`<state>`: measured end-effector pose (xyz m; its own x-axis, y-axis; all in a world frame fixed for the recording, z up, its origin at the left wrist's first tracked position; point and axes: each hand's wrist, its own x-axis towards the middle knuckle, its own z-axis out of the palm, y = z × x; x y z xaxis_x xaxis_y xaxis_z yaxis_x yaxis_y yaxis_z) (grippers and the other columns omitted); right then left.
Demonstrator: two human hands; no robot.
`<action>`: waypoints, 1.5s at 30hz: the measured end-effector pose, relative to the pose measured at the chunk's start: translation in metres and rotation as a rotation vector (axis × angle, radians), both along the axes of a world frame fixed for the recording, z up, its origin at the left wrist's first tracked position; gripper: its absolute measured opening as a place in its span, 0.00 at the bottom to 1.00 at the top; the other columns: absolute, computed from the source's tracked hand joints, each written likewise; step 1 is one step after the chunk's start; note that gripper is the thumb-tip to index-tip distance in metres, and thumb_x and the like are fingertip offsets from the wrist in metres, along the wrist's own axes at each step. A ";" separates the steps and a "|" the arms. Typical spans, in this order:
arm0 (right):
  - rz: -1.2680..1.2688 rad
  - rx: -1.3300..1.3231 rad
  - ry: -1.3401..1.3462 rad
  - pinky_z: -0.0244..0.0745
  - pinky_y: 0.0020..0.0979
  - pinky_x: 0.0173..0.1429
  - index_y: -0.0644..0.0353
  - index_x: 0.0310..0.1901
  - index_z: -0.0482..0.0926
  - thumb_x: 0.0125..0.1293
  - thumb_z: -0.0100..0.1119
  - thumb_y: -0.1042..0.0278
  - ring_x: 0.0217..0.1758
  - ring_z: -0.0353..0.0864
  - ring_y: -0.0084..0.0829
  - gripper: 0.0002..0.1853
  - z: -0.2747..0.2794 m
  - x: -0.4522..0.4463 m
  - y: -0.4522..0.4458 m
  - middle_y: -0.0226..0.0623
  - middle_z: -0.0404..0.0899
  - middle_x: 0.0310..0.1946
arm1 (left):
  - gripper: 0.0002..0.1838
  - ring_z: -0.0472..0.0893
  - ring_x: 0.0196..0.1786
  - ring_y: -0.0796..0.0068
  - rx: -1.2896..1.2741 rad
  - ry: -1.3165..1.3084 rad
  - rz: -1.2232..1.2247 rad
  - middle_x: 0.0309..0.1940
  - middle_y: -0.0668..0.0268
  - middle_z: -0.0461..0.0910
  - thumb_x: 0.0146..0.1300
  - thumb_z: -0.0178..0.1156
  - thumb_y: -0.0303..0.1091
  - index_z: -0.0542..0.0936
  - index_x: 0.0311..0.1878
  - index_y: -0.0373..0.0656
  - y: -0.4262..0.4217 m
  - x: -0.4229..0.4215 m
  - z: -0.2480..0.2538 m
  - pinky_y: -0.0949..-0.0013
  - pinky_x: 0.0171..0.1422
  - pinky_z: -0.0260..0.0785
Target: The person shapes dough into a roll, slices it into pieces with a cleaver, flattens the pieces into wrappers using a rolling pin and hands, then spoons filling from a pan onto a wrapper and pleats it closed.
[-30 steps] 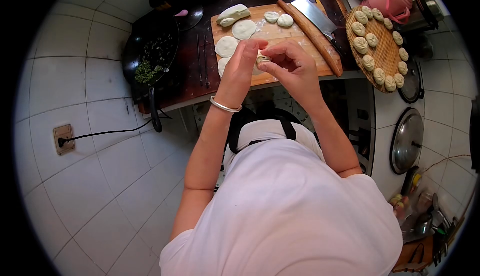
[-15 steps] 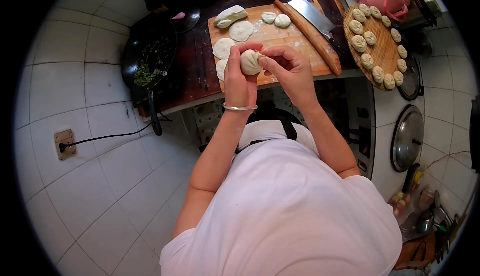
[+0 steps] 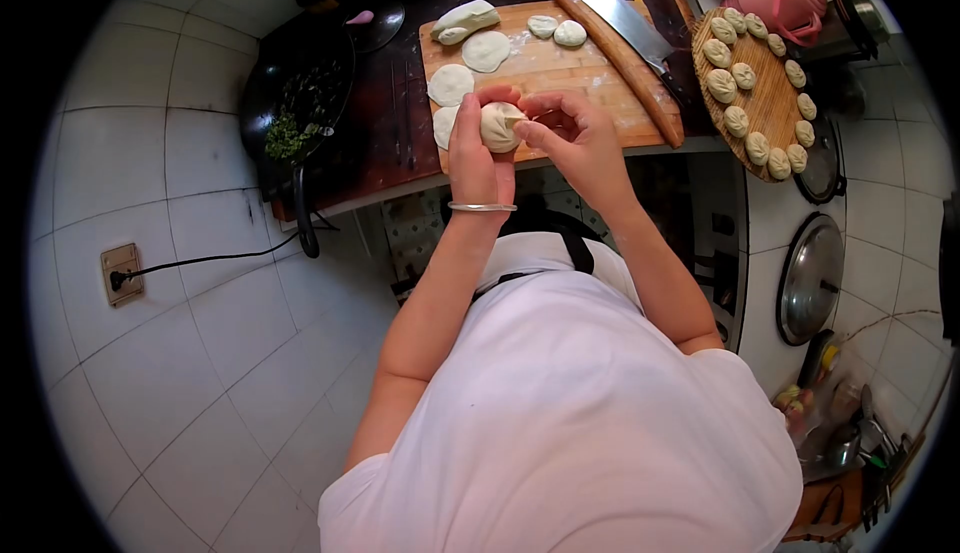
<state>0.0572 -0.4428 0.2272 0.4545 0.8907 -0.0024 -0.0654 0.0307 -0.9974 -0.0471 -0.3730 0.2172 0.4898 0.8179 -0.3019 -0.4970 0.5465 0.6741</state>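
Note:
A pleated bun [image 3: 499, 129] rests in my left hand [image 3: 470, 163], whose fingers curl round its far side; a bangle circles that wrist. My right hand [image 3: 578, 143] pinches the bun's gathered top between thumb and fingers. Both hands are held over the near edge of the wooden board [image 3: 540, 68]. Round dough wrappers [image 3: 451, 85] lie along the board's left side, partly hidden by my left hand. Behind them is a thick dough roll [image 3: 466, 22]. Two small dough pieces [image 3: 569, 34] sit at the back, left of a rolling pin [image 3: 620, 68].
A cleaver [image 3: 630, 28] lies beside the rolling pin. At right, a round woven tray [image 3: 760, 103] bears several pleated buns, with a pink jug [image 3: 783, 1] behind. At left stands a black wok [image 3: 262, 103] with chopped greens, its handle jutting over the counter edge.
My right fingers have shifted slightly at the bun's top, and the bun has turned a little in my left hand, showing more pleats. The view has tilted slightly.

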 end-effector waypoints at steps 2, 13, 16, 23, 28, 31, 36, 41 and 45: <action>-0.033 -0.035 -0.038 0.76 0.21 0.40 0.64 0.42 0.81 0.62 0.65 0.73 0.37 0.79 0.18 0.08 0.002 -0.006 -0.002 0.33 0.82 0.39 | 0.19 0.76 0.47 0.75 0.025 -0.006 0.028 0.44 0.62 0.77 0.75 0.41 0.43 0.75 0.47 0.38 -0.006 0.001 0.004 0.69 0.52 0.70; 0.217 0.338 -1.047 0.77 0.30 0.38 0.58 0.37 0.75 0.55 0.59 0.80 0.36 0.78 0.37 0.09 0.011 0.017 0.004 0.36 0.73 0.33 | 0.16 0.76 0.43 0.77 0.183 0.088 0.010 0.42 0.63 0.77 0.74 0.43 0.39 0.76 0.47 0.36 -0.003 -0.005 0.007 0.72 0.49 0.70; 0.411 0.382 -1.241 0.76 0.32 0.40 0.58 0.39 0.73 0.54 0.60 0.78 0.40 0.78 0.36 0.11 0.020 0.032 0.008 0.35 0.73 0.37 | 0.16 0.79 0.44 0.76 0.019 0.066 -0.221 0.43 0.63 0.78 0.73 0.45 0.38 0.76 0.49 0.36 0.011 -0.012 0.009 0.72 0.49 0.73; 0.468 0.360 -1.210 0.77 0.31 0.44 0.59 0.45 0.74 0.53 0.65 0.74 0.43 0.79 0.37 0.17 0.033 0.032 0.025 0.36 0.75 0.41 | 0.25 0.80 0.51 0.68 0.004 0.371 -0.579 0.51 0.59 0.77 0.73 0.43 0.51 0.71 0.59 0.39 0.035 -0.012 0.024 0.62 0.53 0.78; 0.453 0.027 -0.715 0.80 0.31 0.45 0.61 0.47 0.77 0.57 0.65 0.74 0.42 0.83 0.33 0.15 0.008 0.031 0.024 0.38 0.80 0.41 | 0.36 0.80 0.53 0.66 -0.145 0.230 -0.610 0.50 0.58 0.77 0.71 0.32 0.64 0.69 0.60 0.41 0.053 -0.002 -0.004 0.55 0.56 0.77; 0.364 -0.076 -0.454 0.80 0.31 0.46 0.64 0.46 0.78 0.57 0.66 0.74 0.41 0.84 0.30 0.15 -0.014 0.033 0.020 0.39 0.82 0.40 | 0.32 0.80 0.52 0.69 -0.194 0.246 -0.594 0.49 0.61 0.78 0.71 0.38 0.63 0.72 0.57 0.43 0.040 0.000 -0.027 0.57 0.55 0.77; 0.274 -0.245 -0.368 0.79 0.31 0.43 0.65 0.43 0.78 0.50 0.70 0.72 0.36 0.83 0.31 0.17 -0.040 0.039 0.007 0.41 0.83 0.34 | 0.27 0.82 0.44 0.74 -0.077 0.508 -0.722 0.43 0.67 0.80 0.69 0.46 0.62 0.75 0.53 0.48 0.028 0.006 -0.045 0.64 0.51 0.78; 0.267 -0.352 -0.193 0.79 0.28 0.44 0.67 0.48 0.76 0.51 0.71 0.73 0.37 0.83 0.28 0.22 -0.073 0.031 -0.017 0.41 0.83 0.39 | 0.27 0.82 0.40 0.76 -0.134 0.434 -0.784 0.40 0.67 0.81 0.70 0.44 0.61 0.77 0.51 0.46 0.016 0.018 -0.098 0.70 0.40 0.78; 0.178 -0.453 -0.310 0.77 0.26 0.40 0.66 0.47 0.79 0.53 0.69 0.73 0.34 0.81 0.23 0.19 -0.091 0.027 -0.029 0.38 0.84 0.34 | 0.27 0.81 0.35 0.76 -0.123 0.461 -0.721 0.34 0.67 0.81 0.70 0.45 0.59 0.79 0.44 0.44 0.004 0.027 -0.137 0.72 0.34 0.76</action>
<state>0.0840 -0.4717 0.1366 0.3375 0.8949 -0.2918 0.2673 -0.3884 -0.8819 -0.0197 -0.3693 0.0798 0.6832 0.3030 -0.6644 0.3077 0.7056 0.6383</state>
